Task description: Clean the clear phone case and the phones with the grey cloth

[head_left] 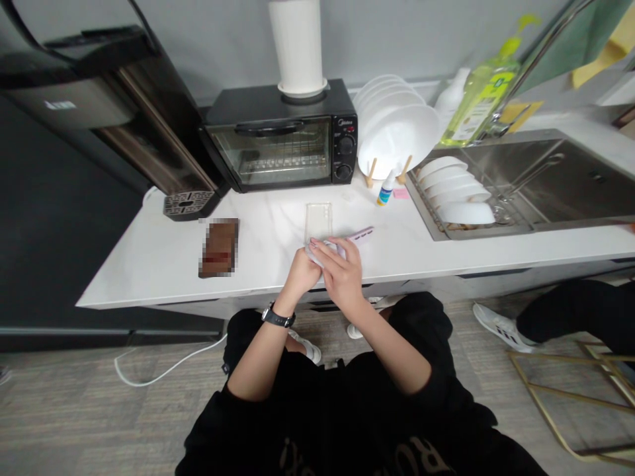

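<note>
Handling seems under way, the remainder being unclear: over the counter [268,238], a pale item [314,256] is seen between left hand [302,270] and right hand [343,272]; either grip cannot be told. The clear case [317,219] is unheld.

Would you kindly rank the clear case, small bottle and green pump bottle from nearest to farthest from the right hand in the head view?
1. Clear case, just ahead.
2. Small bottle, ahead right.
3. Green pump bottle, far back right.
</note>
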{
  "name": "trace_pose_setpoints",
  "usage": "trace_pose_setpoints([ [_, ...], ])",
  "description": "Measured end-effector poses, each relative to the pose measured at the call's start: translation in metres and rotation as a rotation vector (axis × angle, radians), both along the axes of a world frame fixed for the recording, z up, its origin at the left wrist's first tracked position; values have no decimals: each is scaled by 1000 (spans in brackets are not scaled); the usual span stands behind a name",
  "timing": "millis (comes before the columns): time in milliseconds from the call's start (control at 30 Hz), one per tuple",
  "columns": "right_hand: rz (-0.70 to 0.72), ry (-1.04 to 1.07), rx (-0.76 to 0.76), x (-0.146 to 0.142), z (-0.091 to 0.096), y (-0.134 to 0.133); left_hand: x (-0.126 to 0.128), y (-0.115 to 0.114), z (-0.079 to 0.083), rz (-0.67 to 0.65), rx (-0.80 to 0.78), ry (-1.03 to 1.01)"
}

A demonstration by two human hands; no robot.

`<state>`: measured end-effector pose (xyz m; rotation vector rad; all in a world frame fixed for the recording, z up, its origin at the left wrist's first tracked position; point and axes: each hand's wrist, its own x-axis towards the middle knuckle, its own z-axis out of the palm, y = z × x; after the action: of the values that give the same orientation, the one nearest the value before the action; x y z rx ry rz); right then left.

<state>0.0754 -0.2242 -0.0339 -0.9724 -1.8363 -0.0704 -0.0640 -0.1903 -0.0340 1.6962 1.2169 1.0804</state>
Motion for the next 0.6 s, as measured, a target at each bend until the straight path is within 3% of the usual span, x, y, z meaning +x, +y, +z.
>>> trace_pose_setpoints([
  [133,19,-5,23,5,-2,4,0,1,0,6,2,-7],
  [433,-167,35,-71,86,-3,30,7,0,5,-68,-54,-141],
  [600,-197,87,-62,97,-7,35,5,1,3,-61,-64,-116],
])
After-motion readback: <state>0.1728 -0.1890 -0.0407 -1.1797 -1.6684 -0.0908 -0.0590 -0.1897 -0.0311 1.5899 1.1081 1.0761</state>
